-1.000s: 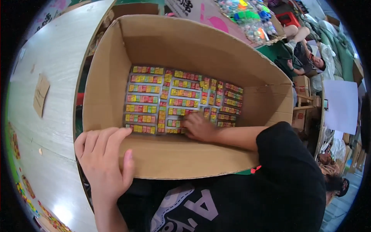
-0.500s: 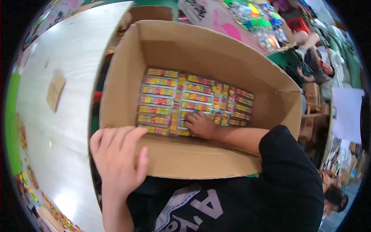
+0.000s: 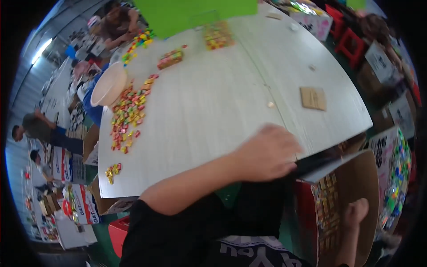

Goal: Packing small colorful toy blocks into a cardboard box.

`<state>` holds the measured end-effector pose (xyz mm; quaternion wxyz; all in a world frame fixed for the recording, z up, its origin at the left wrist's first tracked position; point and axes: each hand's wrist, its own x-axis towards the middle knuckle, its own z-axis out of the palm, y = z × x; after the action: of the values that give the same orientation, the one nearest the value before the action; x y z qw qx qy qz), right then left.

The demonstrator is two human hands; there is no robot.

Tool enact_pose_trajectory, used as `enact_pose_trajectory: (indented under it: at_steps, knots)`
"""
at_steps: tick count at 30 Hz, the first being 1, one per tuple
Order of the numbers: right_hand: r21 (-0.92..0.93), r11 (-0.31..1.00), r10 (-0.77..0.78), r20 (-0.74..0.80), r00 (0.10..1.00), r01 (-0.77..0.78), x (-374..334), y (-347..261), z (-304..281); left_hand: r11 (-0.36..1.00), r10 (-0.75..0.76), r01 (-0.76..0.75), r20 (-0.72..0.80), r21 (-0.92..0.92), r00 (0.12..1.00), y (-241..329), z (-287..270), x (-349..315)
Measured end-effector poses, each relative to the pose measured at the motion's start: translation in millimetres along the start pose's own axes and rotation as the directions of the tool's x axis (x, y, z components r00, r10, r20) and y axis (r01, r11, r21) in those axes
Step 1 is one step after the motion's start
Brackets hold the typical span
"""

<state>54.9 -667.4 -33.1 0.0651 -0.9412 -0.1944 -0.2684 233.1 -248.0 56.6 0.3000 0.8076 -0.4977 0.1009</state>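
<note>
My left hand (image 3: 267, 152) is blurred; its fingers curl over the dark edge of a flap of the open cardboard box (image 3: 358, 178), just below the front edge of the white table (image 3: 213, 102). The box stands at the lower right with rows of colourful small packs (image 3: 327, 209) lining its floor. My right hand (image 3: 356, 212) is down inside the box, closed into a fist over the packs, and I see nothing in it. My black sleeve hides the box's near side.
Loose colourful candies (image 3: 126, 115) lie scattered on the table's left part beside a pale bowl (image 3: 108, 84). A small cardboard piece (image 3: 313, 98) lies at the right. Stacked packs (image 3: 215, 35) sit near a green board (image 3: 195, 13). Printed cartons (image 3: 80, 204) and other people (image 3: 40, 129) are at the left.
The view has swung from straight down into the box to the table at the left; the box now sits at the lower right. My right hand has stayed inside it.
</note>
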Motion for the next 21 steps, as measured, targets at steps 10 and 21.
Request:
enact_pose_trajectory:
  at_steps: [10,21]
  knots:
    - [0.066,0.953,-0.285,-0.137,0.949,0.296,327.8,-105.7,27.5,0.651,-0.63,0.752,-0.479,0.104,0.611,-233.8,-184.4,-161.1]
    - [0.447,0.753,-0.597,0.154,0.787,0.483,651.9,-297.6,290.1,0.679,-0.551,0.481,-0.048,0.554,0.833,-399.2,-257.4,-133.7]
